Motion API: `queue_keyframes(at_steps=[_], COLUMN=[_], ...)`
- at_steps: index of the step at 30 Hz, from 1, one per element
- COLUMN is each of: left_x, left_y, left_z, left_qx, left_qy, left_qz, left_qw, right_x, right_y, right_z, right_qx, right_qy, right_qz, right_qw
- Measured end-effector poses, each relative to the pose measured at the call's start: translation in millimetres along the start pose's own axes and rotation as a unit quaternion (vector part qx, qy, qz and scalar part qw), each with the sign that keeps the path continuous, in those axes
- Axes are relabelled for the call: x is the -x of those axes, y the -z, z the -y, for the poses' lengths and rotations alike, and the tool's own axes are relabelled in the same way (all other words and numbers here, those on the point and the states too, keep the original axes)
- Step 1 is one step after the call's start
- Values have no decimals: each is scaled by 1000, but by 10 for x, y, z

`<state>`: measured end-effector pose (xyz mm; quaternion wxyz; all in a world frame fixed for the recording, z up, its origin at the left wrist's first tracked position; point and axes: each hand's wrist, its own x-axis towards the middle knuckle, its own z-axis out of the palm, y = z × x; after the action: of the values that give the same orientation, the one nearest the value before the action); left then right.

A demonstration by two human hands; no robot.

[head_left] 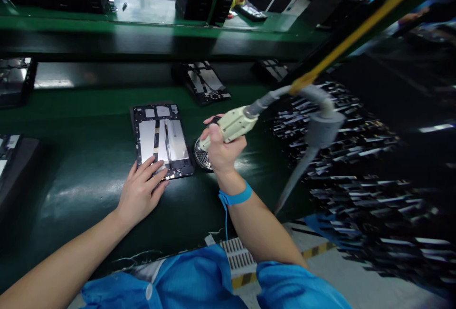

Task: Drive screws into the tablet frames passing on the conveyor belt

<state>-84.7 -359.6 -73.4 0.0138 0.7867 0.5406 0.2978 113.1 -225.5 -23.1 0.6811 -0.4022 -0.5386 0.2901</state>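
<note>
Our green table (81, 171) spreads left of the opened tablet (178, 135) as far as another device (9, 149), and its near edge runs between that tablet and us; well to the tablet's right stand rows of dark pieces (377, 199), blurred; a second tablet (210, 83) lies beyond it and to the right, apart; the opened tablet rests flat, innards upward, its long axis running away from us, the far end leaning slightly left; right of it we have the cream-handled tool (235, 123); our right grip (225, 149) is wrapped round that handle; our left grip (138, 192) is released, fingers spread, touching the tablet's near end; a round perforated disc (201, 154), below the tool, sits just beside the tablet's right edge.
</note>
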Motion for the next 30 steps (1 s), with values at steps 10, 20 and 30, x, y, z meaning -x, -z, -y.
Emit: queue_keyframes(at_steps=[10,20,30], left_x=[-17,-37,-22], left_y=[28,42,23], left_z=[0,-8,2], left_qx=[34,54,67], left_qy=[14,19,23], left_qz=[20,28,23], left_qw=[999,998,997], right_x=[482,683,735], right_y=[-290,-338,-327], right_z=[517,388,306], right_qx=[-183,-118,-73], right_qy=[-29,-73,-46], right_qz=[148,209,208], right_qw=[972,968,974])
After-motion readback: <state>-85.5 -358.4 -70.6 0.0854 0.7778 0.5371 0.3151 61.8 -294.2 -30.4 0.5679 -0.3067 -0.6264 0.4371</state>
